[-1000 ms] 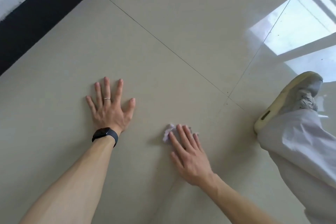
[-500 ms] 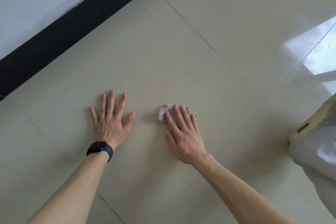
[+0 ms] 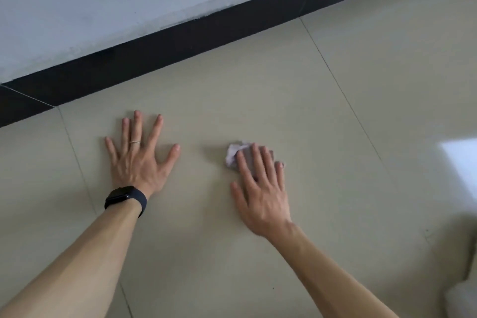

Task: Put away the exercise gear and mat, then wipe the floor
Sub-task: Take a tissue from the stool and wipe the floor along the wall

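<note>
Head view: crumpled rag (image 3: 233,154) down on floor (image 3: 335,137), pinned beneath 4 straight, close-set fingers of right hand (image 3: 260,193), sticking out past index fingertip. Well aside of thumb, left hand (image 3: 136,162) flat on tile, 5 fingers splayed, gripping nothing. Ring (image 3: 135,142), watch (image 3: 125,197). Beyond fingertips, black skirting (image 3: 206,33).

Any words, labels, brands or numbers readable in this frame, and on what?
None can be read.
The watch face is dark and shows nothing.
The wipe, floor, skirting and wall carry no writing.
</note>
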`<action>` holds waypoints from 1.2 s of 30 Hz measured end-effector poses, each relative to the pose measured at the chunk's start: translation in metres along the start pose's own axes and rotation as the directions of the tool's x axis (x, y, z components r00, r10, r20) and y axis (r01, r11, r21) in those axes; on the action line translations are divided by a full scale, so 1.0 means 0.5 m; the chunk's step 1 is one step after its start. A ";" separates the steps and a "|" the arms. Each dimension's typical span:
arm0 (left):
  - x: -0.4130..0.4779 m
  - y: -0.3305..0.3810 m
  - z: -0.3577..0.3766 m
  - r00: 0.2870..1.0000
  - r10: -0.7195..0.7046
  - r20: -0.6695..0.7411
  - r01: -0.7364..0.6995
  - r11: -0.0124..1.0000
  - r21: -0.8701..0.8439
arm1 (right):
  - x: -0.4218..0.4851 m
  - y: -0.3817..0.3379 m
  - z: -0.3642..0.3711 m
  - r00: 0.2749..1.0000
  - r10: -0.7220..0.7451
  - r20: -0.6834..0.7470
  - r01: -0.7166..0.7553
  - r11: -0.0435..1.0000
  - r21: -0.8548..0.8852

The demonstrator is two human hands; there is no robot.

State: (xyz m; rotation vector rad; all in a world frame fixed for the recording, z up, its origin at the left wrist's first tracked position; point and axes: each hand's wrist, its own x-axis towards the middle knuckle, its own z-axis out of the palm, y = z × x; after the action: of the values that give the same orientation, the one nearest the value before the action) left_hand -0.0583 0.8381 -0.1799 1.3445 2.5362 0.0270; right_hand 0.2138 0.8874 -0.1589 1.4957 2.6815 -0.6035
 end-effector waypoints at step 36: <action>0.007 0.000 -0.006 0.999 0.009 -0.036 -0.009 1.000 -0.007 | 0.366 -0.069 -0.092 0.723 -0.606 0.332 0.645 0.764 -0.010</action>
State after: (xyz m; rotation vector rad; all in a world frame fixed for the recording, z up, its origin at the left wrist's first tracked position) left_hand -0.0610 0.8411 -0.1779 1.3644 2.5566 0.0627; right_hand 0.0940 1.0359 -0.1409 0.3616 2.8478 -0.5958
